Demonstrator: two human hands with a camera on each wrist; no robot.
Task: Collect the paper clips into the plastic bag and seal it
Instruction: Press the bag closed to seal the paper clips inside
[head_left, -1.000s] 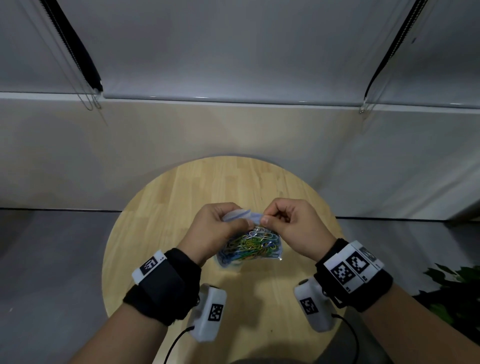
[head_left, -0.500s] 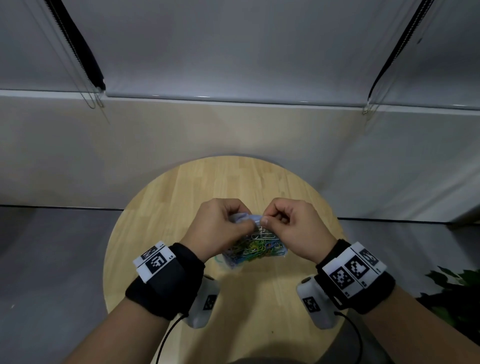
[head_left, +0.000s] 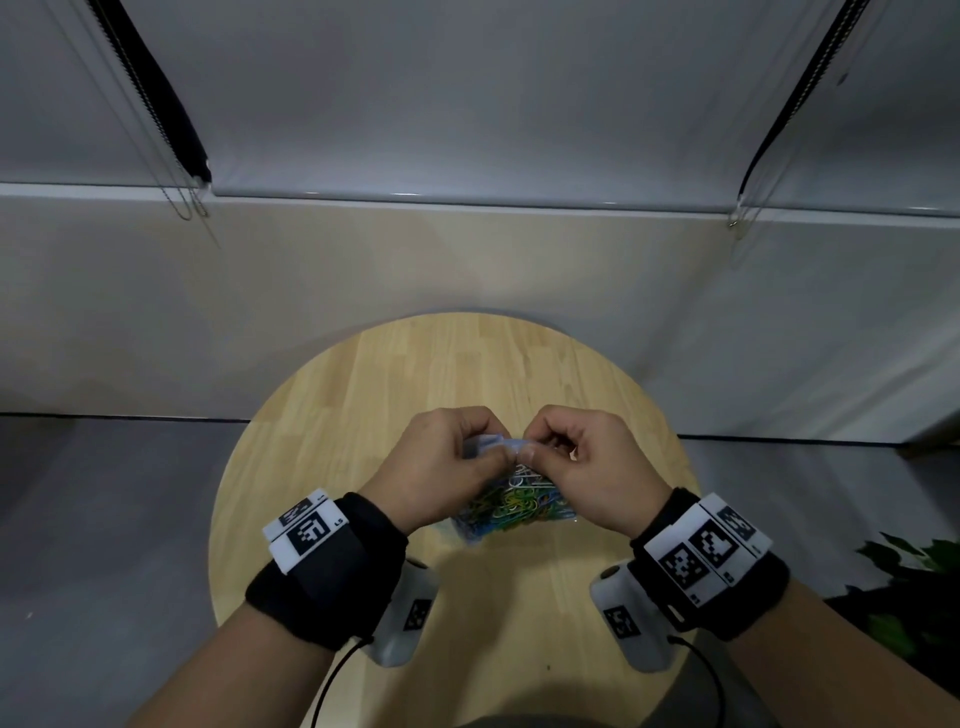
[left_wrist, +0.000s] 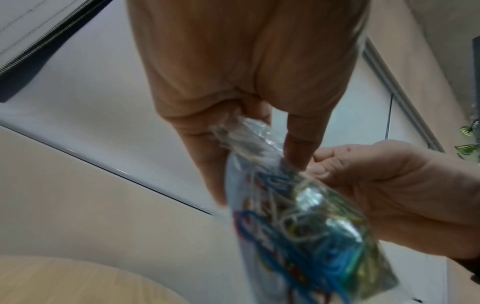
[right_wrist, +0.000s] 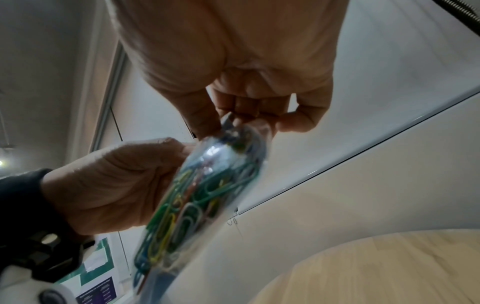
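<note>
A clear plastic bag (head_left: 511, 506) full of coloured paper clips (head_left: 506, 504) hangs above the round wooden table (head_left: 363, 415). Both hands hold its top edge. My left hand (head_left: 441, 457) pinches the crumpled top strip from the left, my right hand (head_left: 587, 462) pinches it from the right, thumbs almost touching. In the left wrist view the bag (left_wrist: 298, 226) hangs below the left fingers (left_wrist: 298, 152), with the right hand (left_wrist: 389, 195) beside it. From the right wrist the bag (right_wrist: 202, 195) slants down under the right fingertips (right_wrist: 205, 119). Whether the seal is closed is hidden.
No loose clips show on the tabletop. A pale wall with a white ledge (head_left: 467, 200) stands behind the table, grey floor (head_left: 104, 519) lies on both sides, and a green plant (head_left: 914, 571) sits at the lower right.
The left hand has slid right along the bag's top, closing up to the right hand. The bag has stayed hanging between them.
</note>
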